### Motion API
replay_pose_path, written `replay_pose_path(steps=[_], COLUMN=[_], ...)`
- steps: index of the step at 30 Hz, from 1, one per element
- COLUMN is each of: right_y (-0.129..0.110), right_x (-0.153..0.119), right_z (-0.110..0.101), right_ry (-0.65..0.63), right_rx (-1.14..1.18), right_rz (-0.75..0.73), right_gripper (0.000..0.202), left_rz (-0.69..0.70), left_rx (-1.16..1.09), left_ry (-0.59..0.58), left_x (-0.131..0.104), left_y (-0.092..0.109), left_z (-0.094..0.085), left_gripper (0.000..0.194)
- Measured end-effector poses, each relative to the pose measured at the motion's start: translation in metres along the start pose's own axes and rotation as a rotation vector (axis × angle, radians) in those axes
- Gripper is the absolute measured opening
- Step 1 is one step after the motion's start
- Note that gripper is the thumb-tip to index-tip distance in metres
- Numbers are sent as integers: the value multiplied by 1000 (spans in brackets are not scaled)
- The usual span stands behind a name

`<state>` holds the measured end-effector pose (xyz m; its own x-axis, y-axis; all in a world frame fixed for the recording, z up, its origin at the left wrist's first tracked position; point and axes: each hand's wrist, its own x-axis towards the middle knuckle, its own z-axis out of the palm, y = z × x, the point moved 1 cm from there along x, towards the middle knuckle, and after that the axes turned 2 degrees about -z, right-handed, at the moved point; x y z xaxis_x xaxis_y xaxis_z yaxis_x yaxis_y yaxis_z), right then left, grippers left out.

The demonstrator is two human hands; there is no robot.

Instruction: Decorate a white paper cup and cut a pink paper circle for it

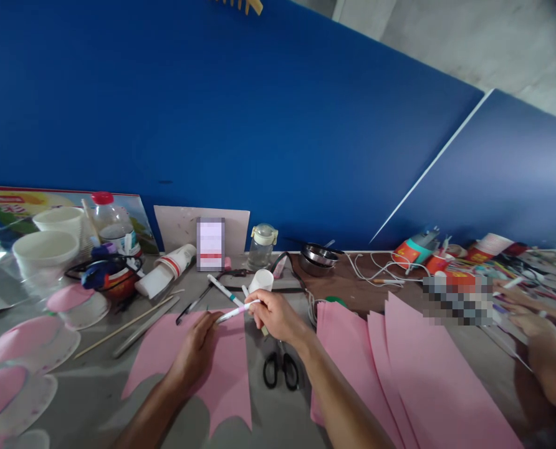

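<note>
A white marker pen (pixel 234 313) with a pinkish band spans the gap between my hands. My right hand (pixel 274 316) pinches its right end, and the fingers of my left hand (pixel 199 342) are closed at its left end, over a pink paper (pixel 226 380) with scalloped cut edges. Another white marker (pixel 224 290) with a teal band lies just behind. A white paper cup (pixel 262 280) stands beyond my right hand. Black-handled scissors (pixel 280 369) rest below my right wrist, their blades partly hidden.
Pink paper sheets (pixel 353 355) lie on the right. Pink-and-white paper pieces (pixel 35 340) and wooden sticks (pixel 123 327) are on the left. A phone (pixel 210 243), glass jar (pixel 262 246) and metal bowls (pixel 320 257) stand by the blue partition (pixel 259 125). Another person's hands (pixel 525 312) work at far right.
</note>
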<state>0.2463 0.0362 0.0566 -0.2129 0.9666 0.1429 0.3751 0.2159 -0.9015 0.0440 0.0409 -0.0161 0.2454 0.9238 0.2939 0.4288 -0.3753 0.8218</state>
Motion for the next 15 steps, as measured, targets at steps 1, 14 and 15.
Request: replay_pose_path(steps=[1,14,15], right_y=[-1,2,3], right_x=[-1,-1,-1], right_z=[-1,3,4], right_ry=[-17,-47,-41], right_rx=[21,103,99], right_rz=[12,59,52], right_gripper=[17,7,7], left_rz=[-1,118,127], left_rx=[4,84,97], left_ry=[5,42,46], left_x=[0,-2,-3], left_y=[0,3,3], left_z=[0,0,0], left_gripper=[33,29,28])
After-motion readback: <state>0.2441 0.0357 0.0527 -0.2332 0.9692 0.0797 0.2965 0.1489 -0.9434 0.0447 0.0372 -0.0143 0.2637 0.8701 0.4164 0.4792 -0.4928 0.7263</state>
